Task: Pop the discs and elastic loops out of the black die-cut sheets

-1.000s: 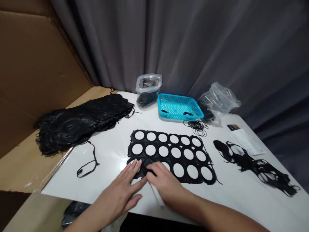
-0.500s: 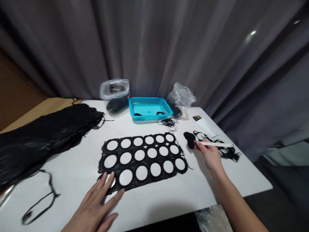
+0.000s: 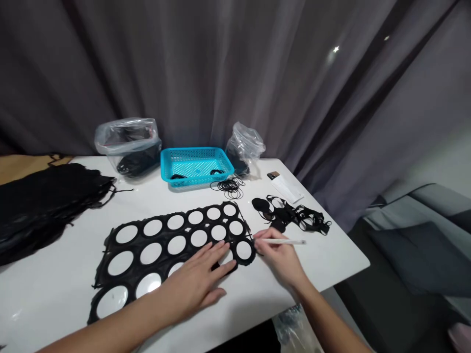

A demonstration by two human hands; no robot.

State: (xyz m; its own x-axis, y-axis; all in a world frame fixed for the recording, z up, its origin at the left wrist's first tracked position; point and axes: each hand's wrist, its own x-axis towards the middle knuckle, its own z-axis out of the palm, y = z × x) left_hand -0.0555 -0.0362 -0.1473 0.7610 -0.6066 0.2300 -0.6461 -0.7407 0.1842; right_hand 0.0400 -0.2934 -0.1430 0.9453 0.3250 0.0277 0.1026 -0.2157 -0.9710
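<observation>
A black sheet with rows of round holes point(image 3: 137, 268) lies on the white table, whose surface shows through the holes. My left hand point(image 3: 196, 279) rests flat on its near right part, fingers spread, covering some holes. At the sheet's right edge, my right hand point(image 3: 277, 255) grips a slim white pen-like tool point(image 3: 289, 241). The tool's tip is hidden at the fingers, so its exact kind cannot be made out. Just beyond this hand sits a tangle of black scraps point(image 3: 285, 214) with round pieces and loops.
A blue basket point(image 3: 198, 181) stands at the back between two clear plastic bags, left point(image 3: 127, 147) and right point(image 3: 248, 142). Thin black rings point(image 3: 230, 186) lie before it. A black stack point(image 3: 47, 206) occupies the left. A white packet point(image 3: 289, 190) lies at the back right.
My left hand has slid from the sheet's near left corner to its right part. The right hand moved from the scraps to the sheet's right edge with the tool. The view has turned right.
</observation>
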